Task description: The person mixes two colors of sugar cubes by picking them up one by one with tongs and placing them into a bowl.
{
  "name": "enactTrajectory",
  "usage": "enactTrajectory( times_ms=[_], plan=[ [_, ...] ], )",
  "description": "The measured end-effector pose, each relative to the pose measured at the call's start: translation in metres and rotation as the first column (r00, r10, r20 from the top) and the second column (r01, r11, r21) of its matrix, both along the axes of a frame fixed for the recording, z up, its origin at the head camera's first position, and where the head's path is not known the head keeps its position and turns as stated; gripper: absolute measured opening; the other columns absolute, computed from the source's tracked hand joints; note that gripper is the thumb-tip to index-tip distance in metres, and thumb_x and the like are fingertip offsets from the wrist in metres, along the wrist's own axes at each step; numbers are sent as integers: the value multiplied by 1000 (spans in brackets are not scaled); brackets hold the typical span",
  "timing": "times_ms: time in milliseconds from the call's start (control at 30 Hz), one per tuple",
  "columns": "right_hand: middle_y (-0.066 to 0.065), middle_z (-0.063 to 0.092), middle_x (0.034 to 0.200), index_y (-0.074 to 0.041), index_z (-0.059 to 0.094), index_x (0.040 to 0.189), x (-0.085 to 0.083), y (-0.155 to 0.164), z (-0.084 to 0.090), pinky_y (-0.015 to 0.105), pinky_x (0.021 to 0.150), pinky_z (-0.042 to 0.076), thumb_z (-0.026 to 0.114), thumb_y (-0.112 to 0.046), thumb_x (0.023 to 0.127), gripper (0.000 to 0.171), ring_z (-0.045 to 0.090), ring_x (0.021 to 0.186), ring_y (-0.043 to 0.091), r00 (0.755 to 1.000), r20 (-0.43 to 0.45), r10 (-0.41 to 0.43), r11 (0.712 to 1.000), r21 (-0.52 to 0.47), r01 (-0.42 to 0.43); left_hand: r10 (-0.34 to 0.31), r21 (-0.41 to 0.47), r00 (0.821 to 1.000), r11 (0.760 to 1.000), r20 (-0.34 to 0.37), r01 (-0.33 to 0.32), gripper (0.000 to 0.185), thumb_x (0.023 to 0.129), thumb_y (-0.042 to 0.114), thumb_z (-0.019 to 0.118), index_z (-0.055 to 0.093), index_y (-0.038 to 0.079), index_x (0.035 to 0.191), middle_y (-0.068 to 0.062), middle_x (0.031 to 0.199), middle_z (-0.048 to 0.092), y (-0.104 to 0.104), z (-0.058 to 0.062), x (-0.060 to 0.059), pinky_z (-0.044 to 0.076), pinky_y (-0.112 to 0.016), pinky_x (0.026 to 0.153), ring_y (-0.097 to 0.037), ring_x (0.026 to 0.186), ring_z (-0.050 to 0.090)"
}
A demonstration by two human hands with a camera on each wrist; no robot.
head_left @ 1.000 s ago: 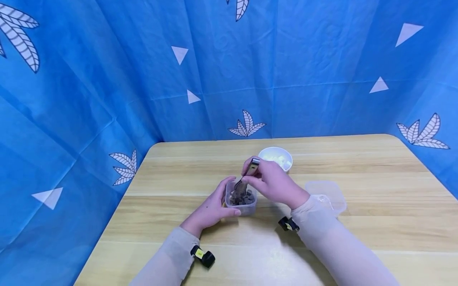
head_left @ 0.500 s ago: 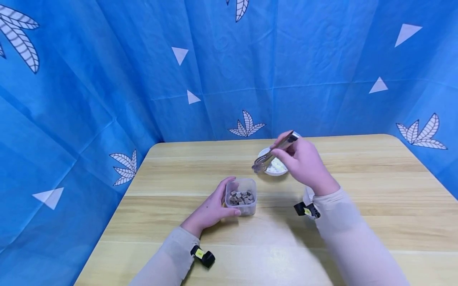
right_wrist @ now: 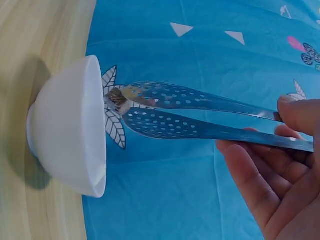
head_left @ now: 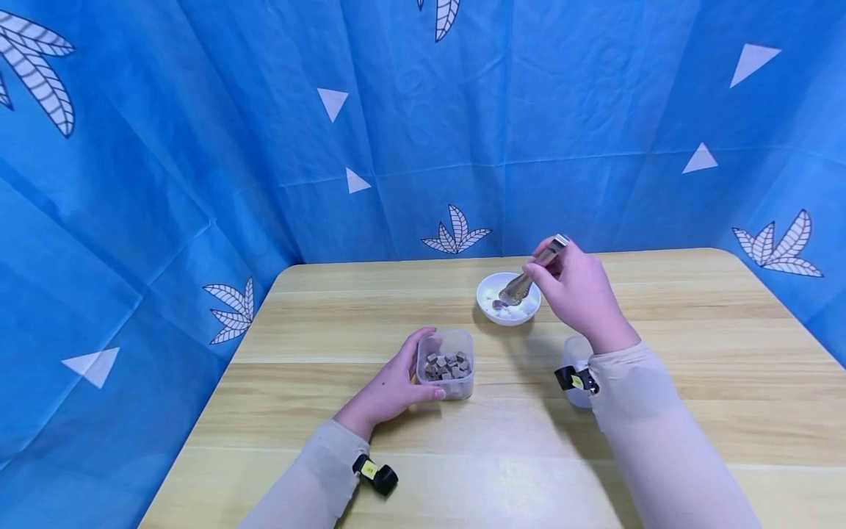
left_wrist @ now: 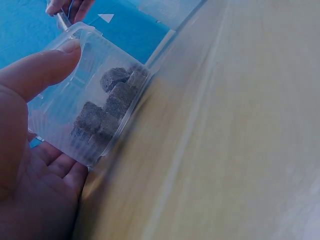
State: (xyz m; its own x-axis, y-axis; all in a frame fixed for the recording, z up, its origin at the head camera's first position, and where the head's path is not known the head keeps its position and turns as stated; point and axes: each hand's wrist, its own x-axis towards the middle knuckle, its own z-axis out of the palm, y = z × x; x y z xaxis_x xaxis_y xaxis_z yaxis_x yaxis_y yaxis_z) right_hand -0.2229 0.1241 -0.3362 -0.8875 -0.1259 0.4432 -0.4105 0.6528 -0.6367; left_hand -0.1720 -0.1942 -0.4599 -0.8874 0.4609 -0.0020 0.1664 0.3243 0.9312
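Only the right wrist view lets me see clearly between the two perforated blades of my tongs (right_wrist: 167,125): a brown cube (right_wrist: 117,99) sits at their tips, at ten o'clock from my right hand (right_wrist: 295,185), near the mouth of the white bowl (right_wrist: 70,125). The blades stand slightly apart; whether they truly clamp the cube I cannot tell. My right thumb and fingers pinch the tongs nearly closed. The head view looks down into the bowl, where pale bits (head_left: 510,314) lie that the bowl's wall hides from the right wrist. The left wrist view shows, through the plastic wall, dark cubes (left_wrist: 118,100) heaped at the bottom of the clear tub (head_left: 456,389).

I count one bowl, one tub, one pair of tongs and two black wrist devices (head_left: 374,474). The cubes in the tub overlap too much to number; the pale bits are too blurred.

My left hand (head_left: 394,382) holds the tub from its nine o'clock side, thumb and fingers spread round it. From the tub, the bowl lies at half past one on the tabletop (head_left: 727,353), and a clear plastic piece (head_left: 573,356) at three, partly covered by my right wrist. A blue cloth (head_left: 410,95) hangs at twelve, behind everything.
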Motion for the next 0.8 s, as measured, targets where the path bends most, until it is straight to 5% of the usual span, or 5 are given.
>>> enactTrajectory(
  times_ms=[467, 800],
  plan=[
    [8, 70, 98, -10, 58, 112, -1, 1, -1, 42, 74, 52, 65, -26, 99, 22, 67, 86, 23, 1000, 25, 8, 1000, -11, -8, 2, -11, 1000, 1000, -9, -2, 105, 79, 27, 88, 21, 28, 160, 7, 157, 39, 0, -2, 0, 21, -44, 120, -16, 144, 35],
    [4, 71, 95, -11, 61, 110, 16, -11, 8, 34, 60, 50, 67, -24, 99, 18, 62, 74, 19, 994, -8, 110, 992, -66, -110, 0, -21, 1000, 1000, -6, 0, 106, 80, 27, 87, 18, 29, 161, 9, 158, 37, -1, -3, 0, 21, -45, 120, -17, 145, 34]
  ],
)
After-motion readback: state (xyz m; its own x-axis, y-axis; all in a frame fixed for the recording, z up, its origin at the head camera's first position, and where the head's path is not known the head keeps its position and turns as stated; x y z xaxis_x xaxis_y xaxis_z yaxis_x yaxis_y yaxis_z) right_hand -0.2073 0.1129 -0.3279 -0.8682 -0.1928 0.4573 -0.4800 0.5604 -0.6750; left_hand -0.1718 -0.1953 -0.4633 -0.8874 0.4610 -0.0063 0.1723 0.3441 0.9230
